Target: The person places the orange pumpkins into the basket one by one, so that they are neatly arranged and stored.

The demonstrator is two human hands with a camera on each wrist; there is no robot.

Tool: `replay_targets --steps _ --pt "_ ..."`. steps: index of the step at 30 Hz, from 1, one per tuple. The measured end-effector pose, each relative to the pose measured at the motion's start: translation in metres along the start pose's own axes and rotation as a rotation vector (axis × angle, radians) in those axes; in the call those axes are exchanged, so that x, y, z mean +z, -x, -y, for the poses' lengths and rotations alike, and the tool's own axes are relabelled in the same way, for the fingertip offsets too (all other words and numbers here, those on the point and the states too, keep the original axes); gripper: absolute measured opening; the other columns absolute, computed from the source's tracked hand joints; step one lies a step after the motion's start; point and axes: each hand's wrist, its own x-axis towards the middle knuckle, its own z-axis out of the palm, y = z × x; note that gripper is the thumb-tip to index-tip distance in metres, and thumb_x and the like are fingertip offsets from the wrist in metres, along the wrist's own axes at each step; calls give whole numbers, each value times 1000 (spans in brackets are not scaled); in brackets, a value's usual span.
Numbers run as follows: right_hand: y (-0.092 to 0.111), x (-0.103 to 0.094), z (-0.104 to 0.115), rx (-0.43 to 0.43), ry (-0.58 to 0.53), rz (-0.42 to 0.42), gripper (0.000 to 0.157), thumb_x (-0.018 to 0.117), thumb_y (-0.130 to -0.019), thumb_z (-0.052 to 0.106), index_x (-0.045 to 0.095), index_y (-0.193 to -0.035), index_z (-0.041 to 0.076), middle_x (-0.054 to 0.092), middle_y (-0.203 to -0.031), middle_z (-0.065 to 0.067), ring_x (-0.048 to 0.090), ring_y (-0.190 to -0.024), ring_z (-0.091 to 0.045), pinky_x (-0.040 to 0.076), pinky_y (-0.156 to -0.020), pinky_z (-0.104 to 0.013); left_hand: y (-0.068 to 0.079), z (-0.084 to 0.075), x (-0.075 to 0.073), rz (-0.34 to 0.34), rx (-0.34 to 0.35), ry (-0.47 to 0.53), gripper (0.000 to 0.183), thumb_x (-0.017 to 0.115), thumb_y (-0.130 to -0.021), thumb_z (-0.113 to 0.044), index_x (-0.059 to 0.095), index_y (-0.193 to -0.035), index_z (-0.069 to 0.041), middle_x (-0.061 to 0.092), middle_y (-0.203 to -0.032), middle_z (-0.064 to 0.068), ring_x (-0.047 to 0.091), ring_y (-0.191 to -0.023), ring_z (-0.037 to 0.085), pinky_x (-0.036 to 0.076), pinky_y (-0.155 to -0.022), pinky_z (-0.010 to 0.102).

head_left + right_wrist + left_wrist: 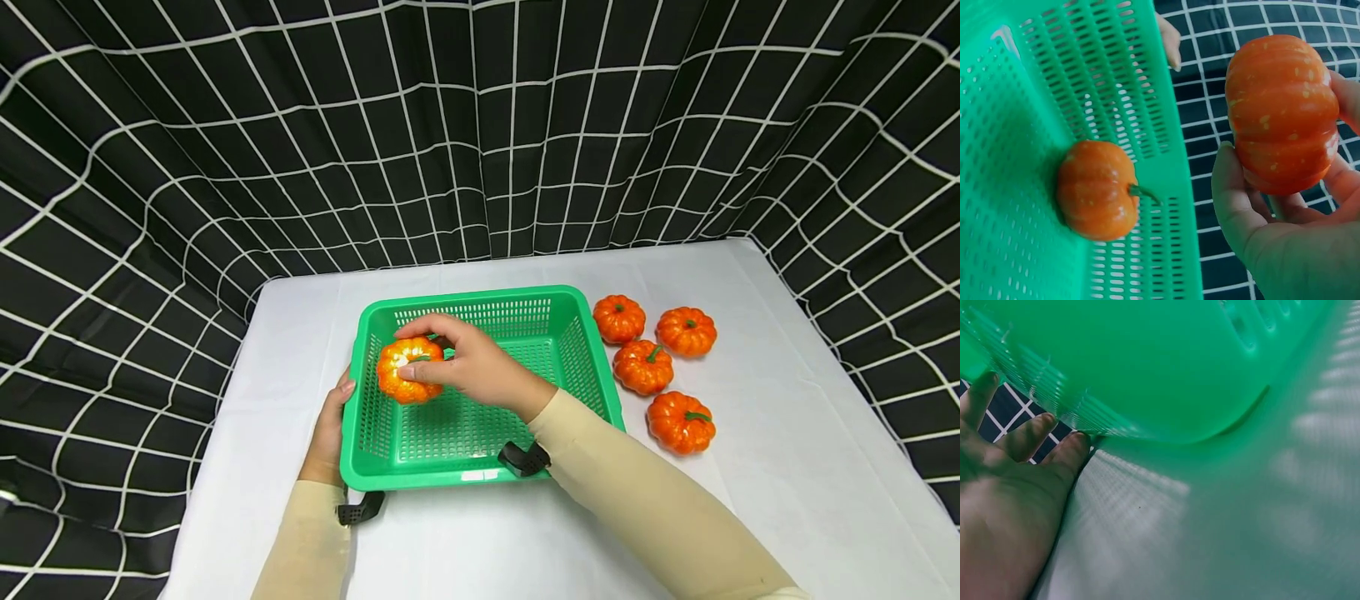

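My right hand [483, 367] holds an orange toy pumpkin [397, 379] with a green stem, thumb on its top and fingers around its far side. It is over the left part of a green plastic basket [480, 298]. My left hand [327, 429] grips the basket's left side, a digit on the rim and fingers [1032, 437] against the outer wall in the left wrist view. Inside the basket, a second pumpkin [1094, 190] lies on its side by the perforated wall in the right wrist view; the held one blocks it from the head view.
Several more pumpkins sit on the white tablecloth right of the basket, the nearest [681, 422] toward the front and another [618, 318] close to the basket's rim. A black curtain with white grid lines [495, 150] encloses the table's back and sides.
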Motion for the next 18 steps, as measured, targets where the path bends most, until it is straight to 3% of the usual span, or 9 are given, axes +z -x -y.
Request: replay_targets --steps 10,18 --pt "-12 4 -12 99 3 70 46 83 -99 22 70 -140 7 67 -128 -1 63 -115 -25 58 -92 -38 -1 -2 3 32 29 34 70 27 -108 -37 16 -177 -32 27 -174 2 38 -147 28 45 -110 38" --pt "-18 7 -14 138 14 105 45 82 -99 25 70 -139 8 67 -129 -1 63 -116 -23 56 -96 -37 0 -2 4 8 18 22 70 27 -108 -38 16 -177 -31 28 -174 3 38 -147 29 45 -111 38"
